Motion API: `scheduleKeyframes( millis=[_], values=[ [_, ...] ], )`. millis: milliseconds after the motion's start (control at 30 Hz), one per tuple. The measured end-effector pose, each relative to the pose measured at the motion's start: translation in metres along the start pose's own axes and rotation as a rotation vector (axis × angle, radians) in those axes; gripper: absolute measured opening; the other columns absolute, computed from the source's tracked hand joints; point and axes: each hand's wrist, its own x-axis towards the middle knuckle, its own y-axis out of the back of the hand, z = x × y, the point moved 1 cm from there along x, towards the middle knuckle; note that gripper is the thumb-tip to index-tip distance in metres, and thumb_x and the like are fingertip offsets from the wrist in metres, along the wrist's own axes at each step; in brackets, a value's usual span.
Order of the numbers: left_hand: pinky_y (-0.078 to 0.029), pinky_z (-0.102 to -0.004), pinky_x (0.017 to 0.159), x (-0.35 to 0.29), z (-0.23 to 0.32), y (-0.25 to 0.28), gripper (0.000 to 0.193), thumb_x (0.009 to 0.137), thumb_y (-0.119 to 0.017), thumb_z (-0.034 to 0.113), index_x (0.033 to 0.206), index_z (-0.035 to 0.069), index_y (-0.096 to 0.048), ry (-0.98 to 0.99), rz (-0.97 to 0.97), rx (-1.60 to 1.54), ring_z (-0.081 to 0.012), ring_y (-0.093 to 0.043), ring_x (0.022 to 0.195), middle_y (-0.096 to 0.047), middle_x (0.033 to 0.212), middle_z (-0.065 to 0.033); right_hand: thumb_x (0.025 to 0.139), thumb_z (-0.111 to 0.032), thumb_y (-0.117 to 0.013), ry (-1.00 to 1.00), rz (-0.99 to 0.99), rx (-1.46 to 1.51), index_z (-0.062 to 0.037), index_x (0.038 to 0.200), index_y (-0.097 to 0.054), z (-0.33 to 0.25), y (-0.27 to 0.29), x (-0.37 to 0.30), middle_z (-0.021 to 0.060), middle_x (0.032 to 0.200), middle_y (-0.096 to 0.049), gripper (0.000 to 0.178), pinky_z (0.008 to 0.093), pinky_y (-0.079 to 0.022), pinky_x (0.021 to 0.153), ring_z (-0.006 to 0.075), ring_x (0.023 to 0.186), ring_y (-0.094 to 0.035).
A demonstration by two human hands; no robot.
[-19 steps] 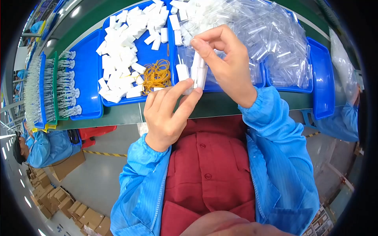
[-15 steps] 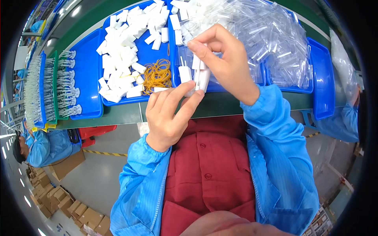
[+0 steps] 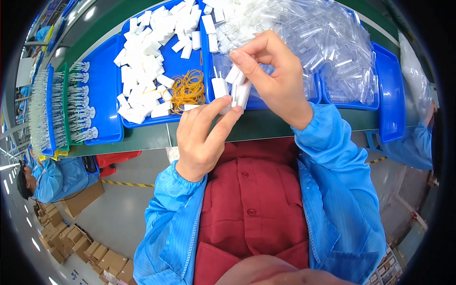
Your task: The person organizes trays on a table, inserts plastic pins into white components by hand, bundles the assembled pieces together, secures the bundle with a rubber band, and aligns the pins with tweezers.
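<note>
Between my hands, above the near rim of the blue trays, is a small group of white plastic pieces. One is a white block with two thin prongs pointing away from me. Beside it is a longer white casing. My left hand is closed on the near ends of these pieces, thumb and forefinger pinching them. My right hand is closed in a pinch at the far end, by a short white piece that leans left. The right fingertips partly hide what they grip.
Loose white blocks and yellow rubber bands fill a blue tray to the left. Clear plastic sleeves heap up at right. Racks of clear parts stand far left. Other people in blue work at both sides.
The short white piece by my right fingertips has tipped leftward. Both hands keep their pinches and have shifted only slightly.
</note>
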Motion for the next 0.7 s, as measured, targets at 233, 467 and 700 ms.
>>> scheduleKeyframes(
  millis=[233, 467, 700],
  values=[
    [-0.047, -0.0317, 0.066, 0.001, -0.001, 0.005, 0.038, 0.065, -0.072, -0.009, 0.100, 0.005, -0.073, -0.034, -0.055, 0.008, -0.0240, -0.064, 0.078, -0.069, 0.104, -0.0128, 0.090, -0.019, -0.071, 0.001, -0.220, 0.093, -0.0007, 0.086, -0.060, 0.004, 0.008, 0.007, 0.0085, 0.077, -0.064, 0.021, 0.0296, -0.053, 0.066, 0.0159, 0.071, -0.065],
    [-0.047, -0.0314, 0.063, -0.003, -0.011, -0.002, 0.038, 0.069, -0.075, -0.004, 0.105, 0.005, -0.068, -0.038, 0.124, -0.003, -0.0231, -0.065, 0.079, -0.069, 0.107, -0.0125, 0.088, -0.015, -0.072, 0.191, -0.182, -0.061, -0.0055, 0.084, -0.064, -0.002, 0.004, 0.002, 0.0045, 0.078, -0.063, 0.013, 0.0321, -0.047, 0.078, 0.0175, 0.073, -0.061],
    [-0.048, -0.0322, 0.065, -0.007, -0.017, -0.004, 0.038, 0.071, -0.076, -0.007, 0.104, 0.004, -0.062, -0.040, 0.167, -0.045, -0.0256, -0.066, 0.079, -0.070, 0.108, -0.0157, 0.086, -0.013, -0.072, 0.176, -0.182, -0.033, -0.0084, 0.084, -0.064, -0.004, -0.006, -0.014, 0.0034, 0.078, -0.060, 0.010, 0.0318, -0.043, 0.078, 0.0187, 0.072, -0.057]
  ],
)
